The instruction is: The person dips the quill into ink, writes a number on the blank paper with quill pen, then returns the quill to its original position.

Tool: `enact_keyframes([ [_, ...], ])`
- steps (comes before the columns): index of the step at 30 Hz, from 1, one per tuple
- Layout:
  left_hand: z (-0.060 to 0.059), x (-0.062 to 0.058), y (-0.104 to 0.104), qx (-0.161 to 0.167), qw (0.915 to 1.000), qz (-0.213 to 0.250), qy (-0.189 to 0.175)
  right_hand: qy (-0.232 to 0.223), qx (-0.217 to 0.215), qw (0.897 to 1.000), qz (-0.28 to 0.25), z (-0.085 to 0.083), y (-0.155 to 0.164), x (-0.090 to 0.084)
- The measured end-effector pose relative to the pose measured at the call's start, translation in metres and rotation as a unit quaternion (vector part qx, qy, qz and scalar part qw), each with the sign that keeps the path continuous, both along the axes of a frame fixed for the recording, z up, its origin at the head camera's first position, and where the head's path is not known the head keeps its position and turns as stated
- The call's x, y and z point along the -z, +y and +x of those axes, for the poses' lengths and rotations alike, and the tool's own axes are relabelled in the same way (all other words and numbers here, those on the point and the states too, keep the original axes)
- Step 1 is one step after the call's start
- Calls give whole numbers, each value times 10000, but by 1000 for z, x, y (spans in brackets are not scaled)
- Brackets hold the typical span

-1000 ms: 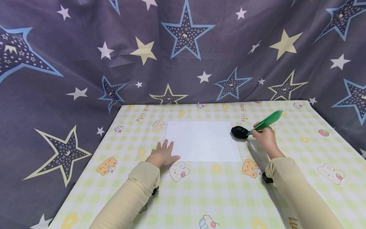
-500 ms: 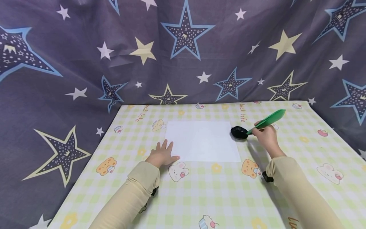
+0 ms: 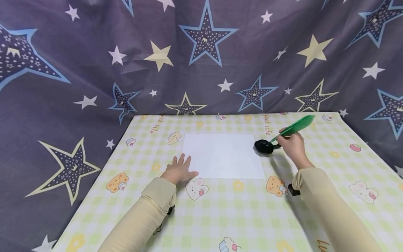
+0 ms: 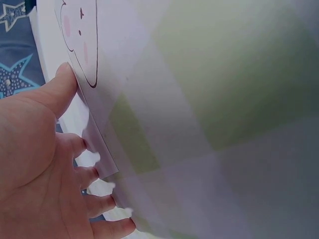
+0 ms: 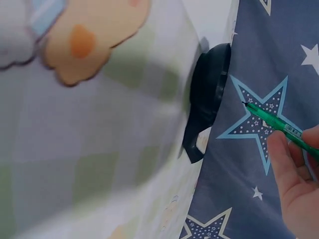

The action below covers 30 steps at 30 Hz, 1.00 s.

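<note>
My left hand (image 3: 177, 170) rests with spread fingers on the left front corner of a white sheet of paper (image 3: 225, 155). In the left wrist view, its thumb and fingertips lie along the paper's edge. My right hand (image 3: 293, 147) pinches a green pen (image 3: 298, 126) whose upper end is shaped like a feather or leaf. A small black bowl with a short handle (image 3: 263, 146) sits just right of the paper. In the right wrist view the pen's dark tip is clear of the black bowl (image 5: 212, 82). The bowl's contents are hard to make out.
A checked tablecloth (image 3: 245, 213) printed with cartoon animals, flowers and cakes covers the table. Behind it hangs a dark curtain (image 3: 195, 77) with stars. Small black devices show under both wrists, such as the black box (image 3: 294, 189) at the right one.
My right hand has risen slightly with the green pen, which tilts more steeply. Its tip has lifted from the black bowl, and the bowl's handle shows more. My left hand and the paper stay put.
</note>
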<state>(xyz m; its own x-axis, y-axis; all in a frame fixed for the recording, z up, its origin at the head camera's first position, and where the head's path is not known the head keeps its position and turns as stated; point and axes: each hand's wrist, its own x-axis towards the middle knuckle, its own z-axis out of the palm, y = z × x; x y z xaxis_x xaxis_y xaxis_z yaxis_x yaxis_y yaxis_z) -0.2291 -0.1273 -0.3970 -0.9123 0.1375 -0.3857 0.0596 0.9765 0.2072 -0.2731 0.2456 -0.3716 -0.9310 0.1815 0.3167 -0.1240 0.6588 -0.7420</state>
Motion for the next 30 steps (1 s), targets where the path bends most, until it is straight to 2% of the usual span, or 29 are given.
enact_keyframes([
  [7, -3, 4, 0, 24, 10000, 6, -6, 107, -38, 9999, 16, -7, -12, -7],
  [15, -1, 1, 1, -9, 10000, 61, 34, 276, -176, 9995, -45, -15, -29, -13],
  [24, 2, -1, 0, -21, 10000, 42, 79, 415, -380, 9984, -38, -24, -51, -15],
  [30, 1, 0, 0, -21, 10000, 69, 59, 398, -536, 9975, -214, -27, -64, -14],
])
